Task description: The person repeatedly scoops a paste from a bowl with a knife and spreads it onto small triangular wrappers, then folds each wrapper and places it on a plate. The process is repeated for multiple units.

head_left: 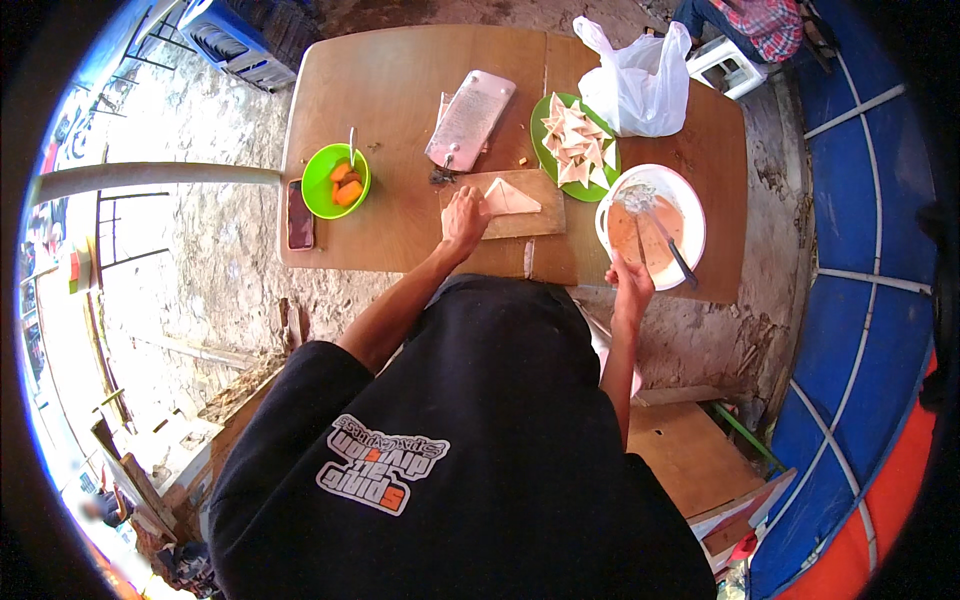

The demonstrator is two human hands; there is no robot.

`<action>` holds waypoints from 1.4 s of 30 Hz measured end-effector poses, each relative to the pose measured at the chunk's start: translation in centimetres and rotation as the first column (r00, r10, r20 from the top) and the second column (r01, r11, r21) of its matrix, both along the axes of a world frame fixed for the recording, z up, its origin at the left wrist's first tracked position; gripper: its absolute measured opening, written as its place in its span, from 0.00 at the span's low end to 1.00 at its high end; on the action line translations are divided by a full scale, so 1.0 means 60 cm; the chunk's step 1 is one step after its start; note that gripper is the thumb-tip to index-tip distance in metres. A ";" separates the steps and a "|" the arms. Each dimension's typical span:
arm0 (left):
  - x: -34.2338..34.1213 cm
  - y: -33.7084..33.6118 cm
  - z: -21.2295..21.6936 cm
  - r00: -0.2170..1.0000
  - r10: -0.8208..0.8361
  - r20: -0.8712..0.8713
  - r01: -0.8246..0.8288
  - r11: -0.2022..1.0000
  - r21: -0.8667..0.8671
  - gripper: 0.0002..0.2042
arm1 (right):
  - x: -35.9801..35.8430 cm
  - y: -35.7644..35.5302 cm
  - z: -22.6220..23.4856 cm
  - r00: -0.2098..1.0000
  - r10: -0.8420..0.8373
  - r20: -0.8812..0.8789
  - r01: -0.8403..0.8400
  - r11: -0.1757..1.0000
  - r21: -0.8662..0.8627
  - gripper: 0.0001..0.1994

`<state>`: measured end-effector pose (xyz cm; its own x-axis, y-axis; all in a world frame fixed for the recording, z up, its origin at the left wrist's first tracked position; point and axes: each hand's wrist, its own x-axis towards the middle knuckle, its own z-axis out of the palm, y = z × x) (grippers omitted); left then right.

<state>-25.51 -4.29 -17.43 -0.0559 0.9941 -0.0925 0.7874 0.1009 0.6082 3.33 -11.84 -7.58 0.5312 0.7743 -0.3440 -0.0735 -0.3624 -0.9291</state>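
Note:
A pale folded pastry wrapper [512, 198], roughly triangular, lies on a wooden board [548, 222]. My left hand [465, 220] rests on the board with its fingers curled together at the wrapper's left corner. At the near rim of a white tub [698, 215] is my right hand [630, 284], fingers closed around a thin utensil whose far end reaches toward the orange-brown filling [625, 236]. A dark-handled spoon [678, 256] also leans in the tub. Beyond the board, a green plate [543, 150] carries a pile of folded pastry triangles [573, 140].
Left on the wooden table [385, 90] are a green bowl [310, 190] of orange pieces with a spoon, and a phone [300, 215]. A pinkish rectangular case [472, 118] lies behind the board. A white plastic bag [645, 85] stands behind the plate. A person [765, 28] sits at far right.

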 end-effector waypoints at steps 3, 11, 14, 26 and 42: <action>0.005 -0.003 0.004 0.998 0.033 -0.056 -0.031 0.999 0.041 0.14 | 0.045 -0.014 -0.002 0.999 -0.009 0.050 0.010 1.000 -0.019 0.15; 0.020 -0.003 -0.003 0.995 0.085 -0.054 -0.087 0.996 -0.030 0.13 | 0.166 0.019 -0.024 0.762 0.064 0.644 -0.142 0.987 0.070 0.13; 0.013 -0.003 -0.006 0.998 0.057 -0.018 -0.057 0.998 -0.028 0.11 | 0.215 0.045 -0.030 0.593 0.134 0.794 -0.217 0.976 -0.004 0.13; 0.012 -0.021 -0.017 0.660 0.413 0.628 -0.288 0.911 -0.296 0.10 | 0.254 0.110 -0.058 0.435 0.575 0.693 -0.241 0.816 -0.526 0.12; 0.035 0.002 -0.046 0.878 0.345 0.332 -0.324 0.939 -0.120 0.27 | 0.259 0.103 -0.049 0.709 0.405 0.578 -0.324 0.914 -0.243 0.18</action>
<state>-23.41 -4.20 -20.21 -0.3381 0.9140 -0.2243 0.4440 0.3650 0.8183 18.86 -5.65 -10.55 0.3411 0.9281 -0.1495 0.6475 -0.3473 -0.6783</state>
